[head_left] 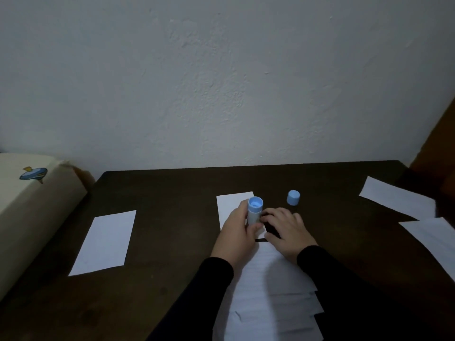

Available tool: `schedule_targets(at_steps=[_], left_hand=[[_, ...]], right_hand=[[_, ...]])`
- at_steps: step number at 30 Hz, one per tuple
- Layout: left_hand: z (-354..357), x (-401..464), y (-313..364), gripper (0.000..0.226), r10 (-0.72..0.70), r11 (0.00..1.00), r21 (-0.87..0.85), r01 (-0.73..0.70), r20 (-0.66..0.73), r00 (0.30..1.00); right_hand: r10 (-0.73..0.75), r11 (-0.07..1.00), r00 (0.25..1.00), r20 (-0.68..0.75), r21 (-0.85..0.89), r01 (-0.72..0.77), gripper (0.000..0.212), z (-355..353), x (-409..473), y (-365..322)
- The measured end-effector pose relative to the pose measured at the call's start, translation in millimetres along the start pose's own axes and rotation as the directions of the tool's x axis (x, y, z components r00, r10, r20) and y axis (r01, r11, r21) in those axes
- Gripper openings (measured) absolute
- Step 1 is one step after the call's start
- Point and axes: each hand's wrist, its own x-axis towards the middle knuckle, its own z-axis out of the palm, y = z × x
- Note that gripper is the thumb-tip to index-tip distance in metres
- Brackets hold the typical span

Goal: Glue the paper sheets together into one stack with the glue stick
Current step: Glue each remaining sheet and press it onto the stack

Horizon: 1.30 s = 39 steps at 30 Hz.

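so the glue stick is the thing to watch here; it's standing upright with the open end up, and the left hand is wrapped around its lower barrel, fingers closed on it. the right hand is just right of the glue stick, palm down with fingers curled near its base; can't tell if it's actually pinching anything or just pressing on the paper. the cap is off, sitting on the dark table behind and to the right of the glue stick, clearly apart from it.

paper-wise: one sheet lies right behind the glue stick, partly hidden by the left hand; a messy fanned pile runs from the glue stick toward the person, under both forearms; another loose sheet is well to the left of the glue stick, and two more are far off to the right.

handling guess: the stick is light, rigid smooth plastic, so a grip around the middle of the barrel looks right, keeping fingers off the tacky end; the sheets are thin and floppy, they'll slide on that table and crease easily, so i'd pin one flat with the free hand while rubbing glue, and lift by an edge or corner.
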Motion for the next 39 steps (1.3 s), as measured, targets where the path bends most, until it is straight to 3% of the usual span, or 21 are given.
schedule_targets(at_steps=[19, 21, 24, 27, 29, 32, 35, 39], left_hand=[[-40, -9, -19, 0.032, -0.173, 0.978, 0.113, 0.177, -0.048, 0.984], [-41, -12, -20, 0.051, -0.181, 0.981, 0.056, 0.187, -0.099, 0.979], [-48, -15, -20, 0.073, -0.195, 0.973, -0.174, 0.15, -0.281, 0.94], [-60, -12, -19, 0.046, -0.177, 0.964, -0.256, 0.071, -0.419, 0.89], [-65, -10, -20, 0.028, -0.211, 0.946, -0.313, 0.082, -0.404, 0.89], [-68, -11, -25, 0.037, -0.288, 0.866, -0.49, 0.102, -0.32, 0.903], [-69, -12, -32, 0.057, -0.254, 0.886, -0.455, 0.082, -0.329, 0.91], [-67, -12, -39, 0.046, -0.288, 0.914, -0.379, 0.143, -0.36, 0.887]], right_hand=[[0.03, 0.999, 1.0, -0.004, -0.014, -0.03, 0.04, 2, -1, 0], [0.023, 1.0, 1.0, -0.019, -0.011, -0.023, 0.039, 3, -2, 1], [0.015, 1.0, 0.999, -0.038, 0.0, -0.015, 0.038, 4, -2, 2], [0.018, 1.0, 0.999, -0.047, 0.008, -0.018, 0.038, 4, -2, 2], [0.024, 1.0, 0.999, -0.043, 0.007, -0.023, 0.038, 5, -2, 3], [0.034, 0.999, 0.999, -0.031, 0.007, -0.034, 0.038, 5, -1, 3], [0.037, 0.999, 0.999, -0.033, 0.007, -0.037, 0.038, 6, -2, 3], [0.022, 1.0, 1.0, -0.012, 0.015, -0.022, 0.037, 6, -2, 3]])
